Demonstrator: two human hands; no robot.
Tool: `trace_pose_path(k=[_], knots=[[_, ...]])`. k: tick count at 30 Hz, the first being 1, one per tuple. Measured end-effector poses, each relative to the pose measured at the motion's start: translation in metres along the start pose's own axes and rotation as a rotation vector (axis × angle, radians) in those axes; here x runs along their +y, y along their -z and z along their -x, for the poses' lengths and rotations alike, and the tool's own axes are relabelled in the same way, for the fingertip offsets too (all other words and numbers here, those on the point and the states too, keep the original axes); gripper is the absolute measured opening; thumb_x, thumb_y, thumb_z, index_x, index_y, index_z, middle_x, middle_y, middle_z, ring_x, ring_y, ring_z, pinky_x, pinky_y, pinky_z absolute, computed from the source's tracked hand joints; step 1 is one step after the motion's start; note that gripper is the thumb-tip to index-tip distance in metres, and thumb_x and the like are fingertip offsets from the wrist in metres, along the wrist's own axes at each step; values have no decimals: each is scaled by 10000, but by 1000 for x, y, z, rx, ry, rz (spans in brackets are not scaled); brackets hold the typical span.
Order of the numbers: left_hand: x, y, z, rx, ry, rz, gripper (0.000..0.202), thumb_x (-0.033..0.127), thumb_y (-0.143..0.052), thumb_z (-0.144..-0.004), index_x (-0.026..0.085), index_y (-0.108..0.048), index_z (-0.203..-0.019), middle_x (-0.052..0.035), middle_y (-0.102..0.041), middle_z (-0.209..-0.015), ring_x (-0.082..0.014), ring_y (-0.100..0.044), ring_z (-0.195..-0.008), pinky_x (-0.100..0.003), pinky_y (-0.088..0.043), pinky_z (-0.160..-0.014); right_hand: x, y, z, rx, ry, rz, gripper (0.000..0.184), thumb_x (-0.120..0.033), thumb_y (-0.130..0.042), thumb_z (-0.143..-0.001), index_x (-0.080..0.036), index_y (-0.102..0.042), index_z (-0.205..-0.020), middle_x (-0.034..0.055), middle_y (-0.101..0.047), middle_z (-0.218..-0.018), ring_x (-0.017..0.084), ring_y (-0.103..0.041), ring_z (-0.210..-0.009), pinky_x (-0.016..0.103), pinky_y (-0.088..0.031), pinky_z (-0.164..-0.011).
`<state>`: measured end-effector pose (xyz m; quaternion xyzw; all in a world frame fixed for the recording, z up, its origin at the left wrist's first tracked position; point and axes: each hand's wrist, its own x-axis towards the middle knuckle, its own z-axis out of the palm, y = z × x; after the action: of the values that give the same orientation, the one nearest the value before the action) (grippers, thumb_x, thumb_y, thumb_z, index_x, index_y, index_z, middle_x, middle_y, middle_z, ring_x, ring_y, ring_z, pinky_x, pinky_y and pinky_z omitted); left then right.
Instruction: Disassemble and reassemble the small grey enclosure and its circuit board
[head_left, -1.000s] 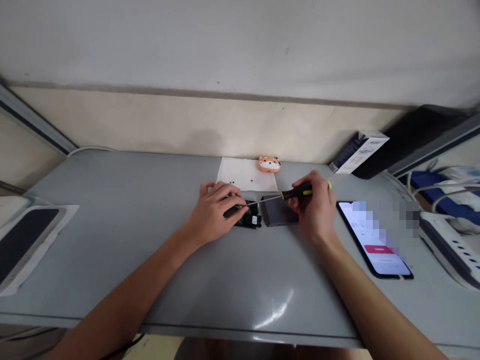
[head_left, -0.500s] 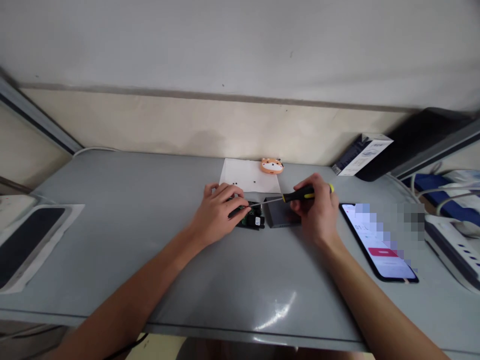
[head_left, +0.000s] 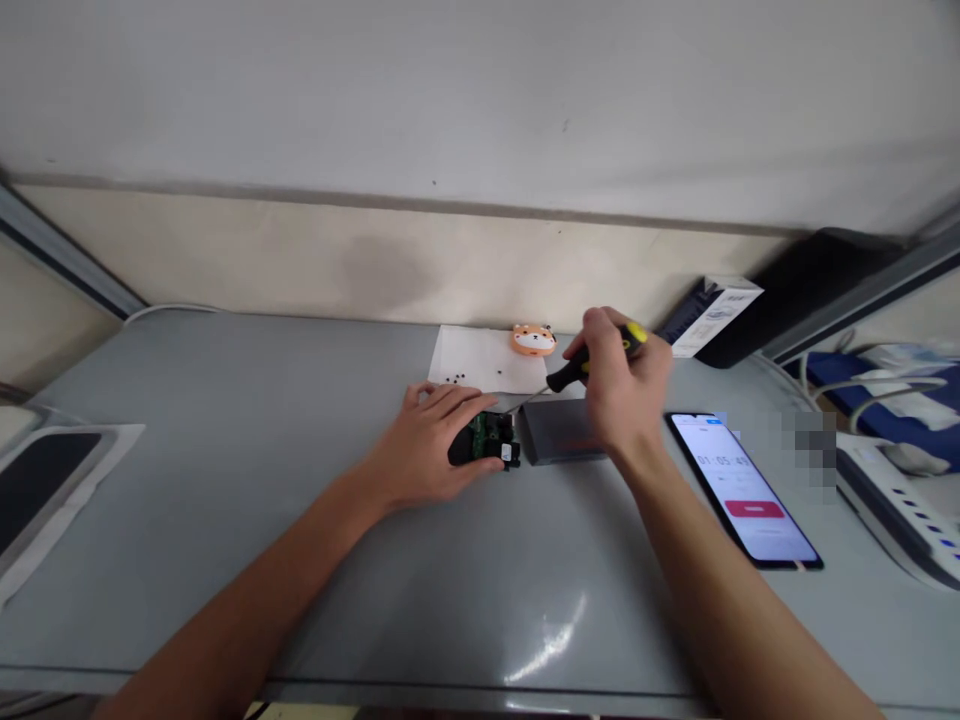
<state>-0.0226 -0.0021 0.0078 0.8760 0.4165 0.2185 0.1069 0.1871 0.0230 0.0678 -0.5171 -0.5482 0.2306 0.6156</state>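
Observation:
My left hand point(head_left: 435, 445) grips a small black device with a bare green circuit board point(head_left: 487, 440), thumb on the near edge and fingers on the far edge. In my right hand point(head_left: 622, 380) is a screwdriver point(head_left: 574, 373) with a black and yellow handle, held tilted. Its thin shaft slants down to the left, and the tip is at the far right corner of the circuit board; whether it touches a screw is too small to tell. Right beside the board lies a dark grey flat case point(head_left: 562, 432), partly behind my right hand.
Behind the hands, a white paper sheet point(head_left: 472, 350) bears several tiny dark screws and an orange animal-faced case point(head_left: 533, 340). To the right lie a lit phone point(head_left: 742, 490), a power strip point(head_left: 900, 510) and a box point(head_left: 712, 315). A dark flat device point(head_left: 45, 480) lies far left.
My left thumb has moved from over the board to its near edge, uncovering more of it. The screwdriver has become steeper, its tip shifted slightly right. My right hand has risen.

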Motion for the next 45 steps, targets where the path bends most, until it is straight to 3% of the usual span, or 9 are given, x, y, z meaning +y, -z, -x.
trace_pose_path(k=[3, 9, 19, 29, 32, 35, 38, 41, 45], knots=[[-3, 1, 0, -69, -22, 44, 569, 470, -729, -962, 253, -562, -1461, -109, -684, -1429, -327, -624, -1317, -544, -317, -1199, 5, -5, 10, 14, 22, 29, 403, -320, -549, -939, -217, -511, -551, -39, -434, -516, 102, -428, -517, 257, -340, -501], [-3, 1, -1, -84, -11, 86, 445, 392, -718, -973, 281, -599, -1388, -72, -737, -1349, -292, -665, -1266, -520, -318, -1184, 22, -2, 31, 44, 65, 47, 398, -317, -540, -945, -228, -507, -559, -35, -441, -520, 111, -420, -509, 275, -322, -499], [-4, 0, -1, -85, -6, 89, 428, 385, -754, -950, 274, -626, -1343, -64, -742, -1336, -295, -670, -1251, -518, -316, -1175, 22, -1, 29, 13, 15, 52, 396, -336, -534, -938, -227, -513, -557, -33, -441, -521, 118, -419, -522, 282, -327, -519], [-7, -1, -3, -109, -6, 107, 368, 357, -760, -938, 266, -639, -1273, -57, -751, -1307, -292, -666, -1256, -508, -368, -1141, 15, -1, 23, -117, -69, 22, 384, -329, -554, -926, -226, -497, -561, -40, -411, -546, 117, -392, -553, 279, -320, -533], [-8, -1, -3, -94, -20, 107, 301, 366, -778, -930, 259, -663, -1187, -55, -754, -1297, -294, -658, -1265, -503, -382, -1121, 15, 0, 18, -208, -38, -31, 338, -304, -593, -931, -223, -568, -604, -28, -497, -624, 129, -468, -640, 280, -399, -614], [-9, 0, -3, -93, -43, 102, 218, 362, -782, -936, 262, -684, -1104, -42, -745, -1325, -287, -650, -1278, -496, -376, -1110, 20, -4, 17, -327, -14, -283, 278, -418, -635, -968, -236, -666, -760, 2, -665, -802, 155, -616, -818, 315, -494, -780], [-10, 1, -3, -96, -60, 104, 184, 366, -772, -950, 267, -702, -1089, -35, -735, -1354, -274, -652, -1276, -485, -374, -1106, 24, -10, 19, -368, -170, -553, 355, -599, -689, -926, -265, -611, -833, -57, -555, -644, 121, -505, -590, 287, -452, -629], [-11, 1, -4, -94, -67, 103, 189, 376, -760, -955, 272, -723, -1109, -40, -737, -1355, -272, -653, -1275, -473, -390, -1101, 22, -15, 20, -324, -243, -607, 460, -744, -673, -862, -289, -613, -895, -78, -418, -605, 123, -412, -536, 276, -415, -563], [-11, 1, -4, -90, -65, 102, 191, 376, -761, -952, 276, -733, -1111, -41, -737, -1359, -271, -658, -1271, -477, -391, -1112, 15, -13, 17, -339, -316, -597, 498, -772, -515, -921, -289, -637, -944, -23, -505, -692, 166, -574, -670, 314, -521, -662]])
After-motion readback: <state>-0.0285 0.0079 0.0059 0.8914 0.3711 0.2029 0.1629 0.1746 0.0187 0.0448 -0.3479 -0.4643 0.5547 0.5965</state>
